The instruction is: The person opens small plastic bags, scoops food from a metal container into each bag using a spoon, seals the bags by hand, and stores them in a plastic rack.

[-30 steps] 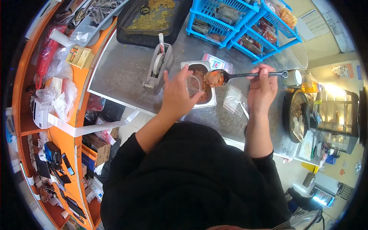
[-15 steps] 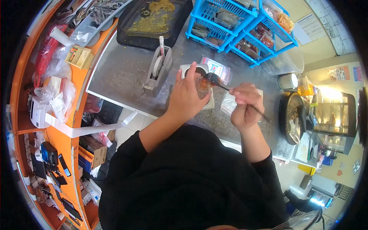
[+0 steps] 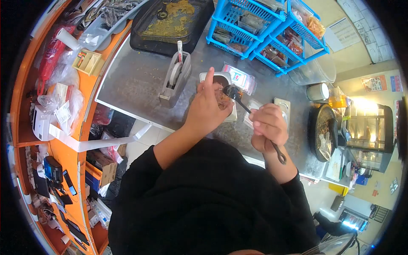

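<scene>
In the head view, a clear cup (image 3: 222, 99) is held at the frame's centre between spread fingers and thumb of the left hand (image 3: 206, 107), over a pan (image 3: 232, 116). A spoon (image 3: 240, 103), tipped at the cup, is pinched in the right hand's (image 3: 270, 127) curled fingers. Print on the packet (image 3: 243, 79) above and the upper-right sheet (image 3: 342, 33) cannot be read.

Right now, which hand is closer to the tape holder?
Left. The left hand is just beside the tape holder; the right hand is farther off, beyond the metal tub, holding the spoon.
</scene>
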Demonstrator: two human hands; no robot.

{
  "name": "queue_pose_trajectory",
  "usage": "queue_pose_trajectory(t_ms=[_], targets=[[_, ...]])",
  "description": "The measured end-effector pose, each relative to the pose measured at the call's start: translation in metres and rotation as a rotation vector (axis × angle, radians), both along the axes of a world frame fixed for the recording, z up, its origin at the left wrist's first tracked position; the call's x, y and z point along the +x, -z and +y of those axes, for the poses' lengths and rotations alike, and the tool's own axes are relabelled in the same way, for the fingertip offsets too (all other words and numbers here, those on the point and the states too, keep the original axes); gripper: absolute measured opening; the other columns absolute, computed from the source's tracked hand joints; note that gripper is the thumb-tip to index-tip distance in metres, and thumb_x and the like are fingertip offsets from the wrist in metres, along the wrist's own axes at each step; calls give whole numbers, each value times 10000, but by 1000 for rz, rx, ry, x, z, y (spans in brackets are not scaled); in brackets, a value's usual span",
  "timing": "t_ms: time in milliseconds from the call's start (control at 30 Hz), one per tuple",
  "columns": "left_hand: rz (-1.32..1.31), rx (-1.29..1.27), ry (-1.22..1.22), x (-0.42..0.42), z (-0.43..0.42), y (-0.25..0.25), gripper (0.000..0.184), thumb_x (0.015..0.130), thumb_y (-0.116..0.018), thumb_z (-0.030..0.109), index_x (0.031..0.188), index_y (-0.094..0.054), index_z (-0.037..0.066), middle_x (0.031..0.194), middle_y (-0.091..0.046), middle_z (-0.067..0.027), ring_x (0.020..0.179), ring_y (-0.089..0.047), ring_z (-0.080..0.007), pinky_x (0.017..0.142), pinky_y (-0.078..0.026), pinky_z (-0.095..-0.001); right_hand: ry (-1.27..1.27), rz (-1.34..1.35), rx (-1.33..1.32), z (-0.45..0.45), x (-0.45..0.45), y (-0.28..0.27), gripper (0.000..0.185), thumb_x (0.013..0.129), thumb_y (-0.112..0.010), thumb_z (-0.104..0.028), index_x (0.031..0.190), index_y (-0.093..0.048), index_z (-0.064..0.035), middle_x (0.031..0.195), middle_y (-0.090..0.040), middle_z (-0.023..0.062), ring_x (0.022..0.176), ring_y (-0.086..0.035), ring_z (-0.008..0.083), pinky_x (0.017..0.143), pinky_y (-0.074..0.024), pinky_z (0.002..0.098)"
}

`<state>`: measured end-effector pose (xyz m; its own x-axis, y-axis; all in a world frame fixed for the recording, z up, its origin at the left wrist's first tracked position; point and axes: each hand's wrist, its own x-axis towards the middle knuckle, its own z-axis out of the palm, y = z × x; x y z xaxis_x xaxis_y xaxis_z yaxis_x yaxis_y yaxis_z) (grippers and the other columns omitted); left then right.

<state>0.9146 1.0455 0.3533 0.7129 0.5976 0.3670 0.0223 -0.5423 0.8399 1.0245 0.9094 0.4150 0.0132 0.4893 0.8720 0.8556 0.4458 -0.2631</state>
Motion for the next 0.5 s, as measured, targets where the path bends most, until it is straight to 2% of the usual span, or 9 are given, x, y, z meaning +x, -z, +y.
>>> queue_pose_trajectory(t_ms=[67,133,233,333,367,467,500], targets=[[16,-40,11,-1,0,-3,1038,695,-788,132,1454,-100,-41,1034,-618,-197,1062,-527,-373,886,-463,-434,-6,24,7,-1,1,3,289,730,-696,25,979,-563,-42,872,-663,115,743,-640,262,687,-510,384],[61,-54,8,-2,0,-2,1064,708,-794,163,1468,-66,3,1090,-616,-198,1010,-599,-350,857,-488,-427,-8,65,-2,2,5,10,236,801,-656,26,1001,-549,-38,869,-648,122,747,-629,255,692,-510,371],[71,-33,-6,-2,1,1,1075,719,-800,184,1472,-51,19,1110,-621,-186,976,-639,-325,840,-502,-415,116,642,225,5,11,28,116,932,-563,-43,1040,-521,-42,873,-616,115,749,-597,214,704,-508,340],[69,-3,-19,-2,2,3,1070,724,-801,183,1469,-53,13,1092,-627,-170,971,-642,-308,833,-505,-405,192,1218,212,2,29,29,111,999,-487,-124,1079,-495,-46,885,-590,101,759,-572,174,717,-509,318],[71,5,-23,-2,2,3,1067,725,-801,182,1469,-54,11,1085,-629,-166,970,-642,-303,830,-506,-402,212,1288,219,-1,36,38,138,997,-504,-157,1082,-498,-49,895,-595,92,745,-581,151,714,-515,323],[63,-25,-26,-3,3,2,1067,725,-803,184,1470,-58,15,1070,-630,-161,969,-641,-296,819,-506,-399,338,1427,-3,-11,48,85,153,996,-510,-174,1089,-504,-53,892,-596,86,719,-587,149,716,-518,330],[71,-15,-26,-3,3,1,1069,724,-804,182,1471,-58,15,1071,-630,-161,971,-641,-296,817,-506,-399,298,1499,3,-9,43,87,153,995,-515,-188,1080,-514,-60,893,-599,75,691,-589,149,702,-519,315]])
